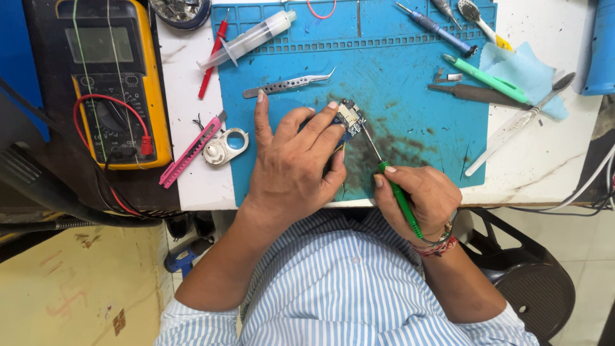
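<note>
Far left on the surface (186, 186): yellow multimeter (115, 83) with red lead, then pink utility knife (191, 152) and a small silver tape-measure-like thing (225, 147) just beside it. Red pen (213, 59) and clear syringe (246, 40) lie at the blue mat's (423, 109) upper left edge; curved steel tweezers (288, 84) sit on the mat just above the left hand. Left hand (291, 160) rests palm down, fingers curled and spread (index finger stretched out toward the tweezers), fingertips pinching a small blue circuit board (350, 119) against the mat near its centre. Right hand (419, 198) is closed in a pen-style grip around a green-handled screwdriver (397, 192), its metal tip touching the board's right edge. Further right on the mat: blue screwdriver (435, 29), green-handled tool (483, 78), dark flat spudger (474, 93). A clear-handled tool (512, 128) lies across the mat's right edge, near a light blue cloth (525, 70).
</note>
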